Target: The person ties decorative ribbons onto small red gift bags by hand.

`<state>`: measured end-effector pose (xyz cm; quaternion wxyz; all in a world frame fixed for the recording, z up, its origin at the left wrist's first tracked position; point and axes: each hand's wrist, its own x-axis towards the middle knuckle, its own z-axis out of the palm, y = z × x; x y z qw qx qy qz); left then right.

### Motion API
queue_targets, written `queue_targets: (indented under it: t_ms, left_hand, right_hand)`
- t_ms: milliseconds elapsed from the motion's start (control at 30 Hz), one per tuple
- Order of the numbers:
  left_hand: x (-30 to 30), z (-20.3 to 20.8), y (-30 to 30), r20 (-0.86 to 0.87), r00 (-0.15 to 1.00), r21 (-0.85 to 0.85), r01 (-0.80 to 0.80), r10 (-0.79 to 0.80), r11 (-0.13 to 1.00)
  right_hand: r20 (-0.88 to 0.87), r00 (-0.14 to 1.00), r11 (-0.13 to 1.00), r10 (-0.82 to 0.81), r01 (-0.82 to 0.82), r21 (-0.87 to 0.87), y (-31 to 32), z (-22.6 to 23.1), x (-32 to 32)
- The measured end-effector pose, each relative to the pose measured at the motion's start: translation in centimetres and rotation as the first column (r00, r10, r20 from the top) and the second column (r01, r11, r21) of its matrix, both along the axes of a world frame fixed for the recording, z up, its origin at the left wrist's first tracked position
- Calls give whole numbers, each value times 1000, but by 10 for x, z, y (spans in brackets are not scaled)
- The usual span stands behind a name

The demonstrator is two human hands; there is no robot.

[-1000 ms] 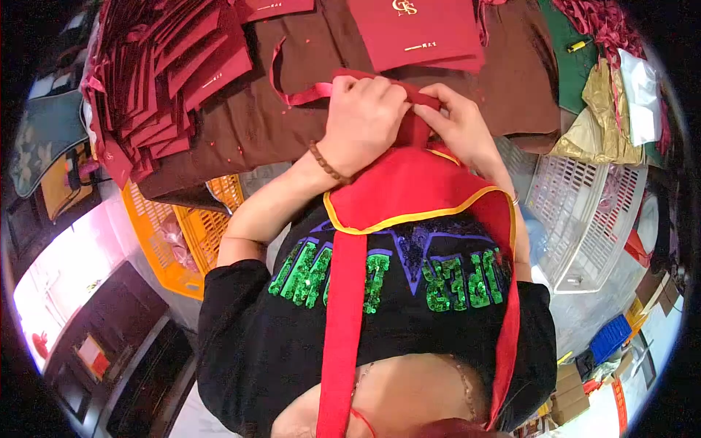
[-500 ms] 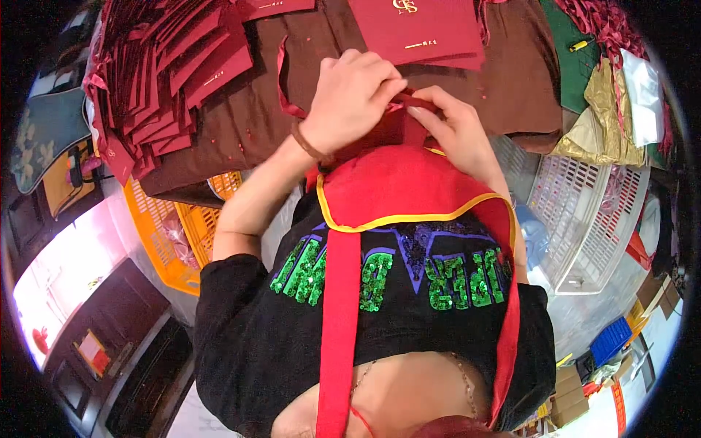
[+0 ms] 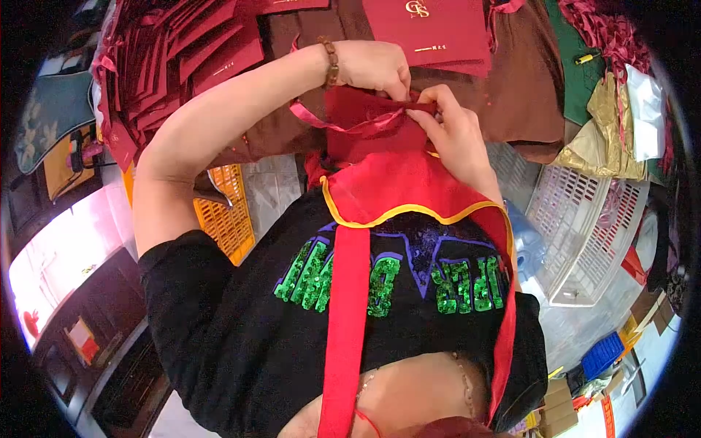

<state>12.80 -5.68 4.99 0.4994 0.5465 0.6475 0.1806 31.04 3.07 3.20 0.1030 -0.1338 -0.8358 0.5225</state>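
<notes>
A dark red bag (image 3: pixel 363 144) is held up in front of my chest, just above my red apron (image 3: pixel 420 191). My right hand (image 3: pixel 456 130) pinches the bag's upper edge between thumb and bent fingers. My left hand (image 3: pixel 376 69), palm down, has its fingertips closed at the same edge; they partly hide what they grip, seemingly the bag's rim or its ribbon. A shiny red ribbon (image 3: pixel 310 117) loops across the bag's front and out to the left.
Dark red flat bags (image 3: pixel 219 55) lie fanned at far left on brown cloth (image 3: pixel 522 102); another printed bag (image 3: pixel 431 33) lies ahead. Ribbons (image 3: pixel 613 33) and gold wrapping (image 3: pixel 602 131) are at far right. A white crate (image 3: pixel 573 241) and an orange crate (image 3: pixel 230 212) stand below.
My left elbow has swung outward and up, and the left hand has turned palm down. More of the bag and its ribbon now shows. My right hand still pinches the edge.
</notes>
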Motion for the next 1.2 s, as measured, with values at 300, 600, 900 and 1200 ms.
queue_targets:
  t_ms: [300, 600, 900, 1200]
  left_hand:
    - [13, -19, -6, 108, 906, -16, -410, 409, 912]
    - [-10, 16, 1, 113, 706, 463, -660, 699, 592]
    - [-7, -30, -108, -646, 350, 341, -663, 678, 667]
    - [19, -53, -115, -589, 190, 546, -623, 785, 560]
  right_hand:
    - [60, 995, 992, 79, -73, -103, 13, -6, 1]
    - [234, 970, 922, 66, 30, -386, 31, -34, 4]
    - [-50, 994, 893, -94, 106, 438, 29, -6, -7]
    - [-33, 986, 856, 164, -126, 501, 9, -29, -52]
